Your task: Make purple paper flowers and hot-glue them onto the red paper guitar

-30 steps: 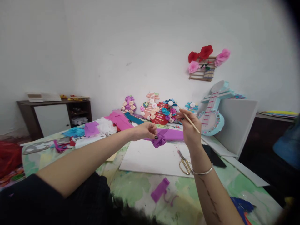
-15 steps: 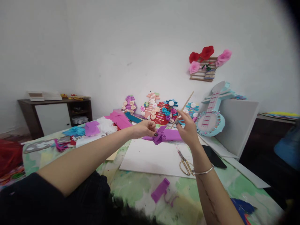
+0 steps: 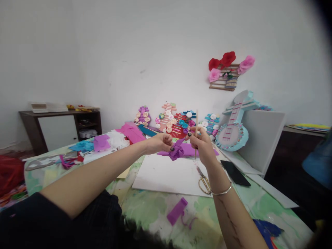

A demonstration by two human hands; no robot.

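My left hand (image 3: 158, 143) pinches a purple crepe-paper flower (image 3: 176, 150) by its left side, above a white board (image 3: 160, 176). In my right hand (image 3: 203, 145) a thin wooden stick (image 3: 196, 119) stands nearly upright between the fingers. The right thumb and a fingertip are at the flower's upper petal; whether they grip it I cannot tell. Behind the flower lies a long strip of purple crepe paper (image 3: 188, 149). Gold-handled scissors (image 3: 204, 184) rest on the board, below my right wrist.
A purple paper scrap (image 3: 177, 211) lies on the green patterned tablecloth (image 3: 145, 207) near me. A black tablet (image 3: 235, 173) is to the right. Flower-decorated paper instruments (image 3: 169, 119) and a pale blue one (image 3: 232, 135) line the back. Pink paper (image 3: 131, 131) lies left.
My right hand has moved left and in toward the flower's petal. The stick has swung from slanting to nearly upright. My left hand and the flower have hardly moved.
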